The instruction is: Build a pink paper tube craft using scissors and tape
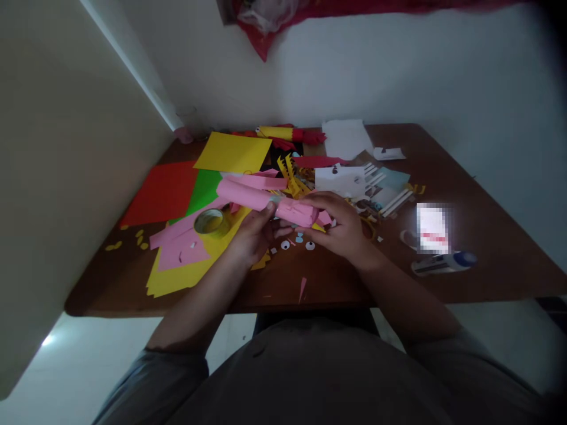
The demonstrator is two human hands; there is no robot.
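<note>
A pink paper tube (248, 194) is held above the table, slanting down from left to right. My left hand (261, 233) grips it near the middle from below, thumb on top by a pale greenish patch. Around the tube's right end, my right hand (339, 224) has its fingers closed. The tube's right part looks shiny and creased. Beneath the hands lie two paper eyes (310, 245) and small blue paper bits (299, 238). A roll of tape (211, 223) rests left of my left hand on yellow paper (170, 277).
Red (162, 192) and yellow sheets (233, 152) lie at the back left. Behind the hands are yellow paper scraps (292, 180) and a yellow-and-red paper figure (283, 134). White sheets (348, 139) lie at the back. A glue bottle (436, 264) lies at the right, near a blurred-out bright object.
</note>
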